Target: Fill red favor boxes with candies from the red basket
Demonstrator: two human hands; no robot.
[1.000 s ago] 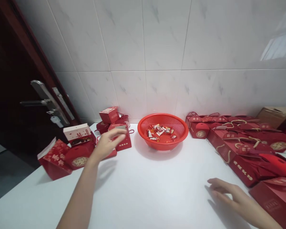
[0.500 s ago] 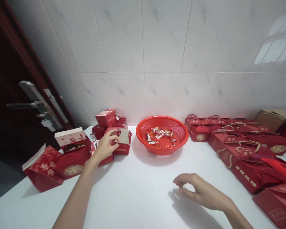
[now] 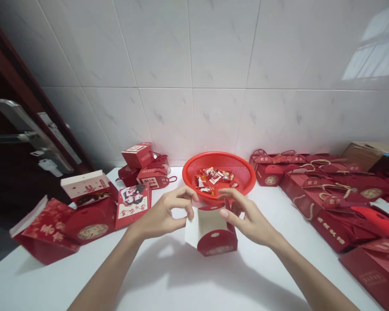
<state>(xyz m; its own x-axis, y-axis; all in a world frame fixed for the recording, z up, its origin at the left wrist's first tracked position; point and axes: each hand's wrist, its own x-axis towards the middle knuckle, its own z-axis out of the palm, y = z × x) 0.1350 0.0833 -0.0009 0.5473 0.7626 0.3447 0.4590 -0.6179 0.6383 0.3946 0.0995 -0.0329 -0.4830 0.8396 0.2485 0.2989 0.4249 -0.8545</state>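
A red box (image 3: pixel 218 242) with a pale inside stands open-topped between my hands, in front of the basket. The fingertips of my left hand (image 3: pixel 170 211) pinch its pale left flap. My right hand (image 3: pixel 249 214) has its thumb and fingers closed on the box's right flap. Just behind the box, a red plastic basket (image 3: pixel 251 183) holds several wrapped candies (image 3: pixel 215 177).
Several red boxes (image 3: pixel 136 156) are grouped at the left, one showing a cartoon couple (image 3: pixel 132 203). Rows of red handled boxes (image 3: pixel 330 226) fill the right side. A cardboard box (image 3: pixel 361 154) sits behind them. A dark door with a handle (image 3: pixel 35 134) is at far left.
My left hand has brought a box from the left group to the middle. My right hand has moved up to it and taken hold of its right flap. The view has shifted slightly.
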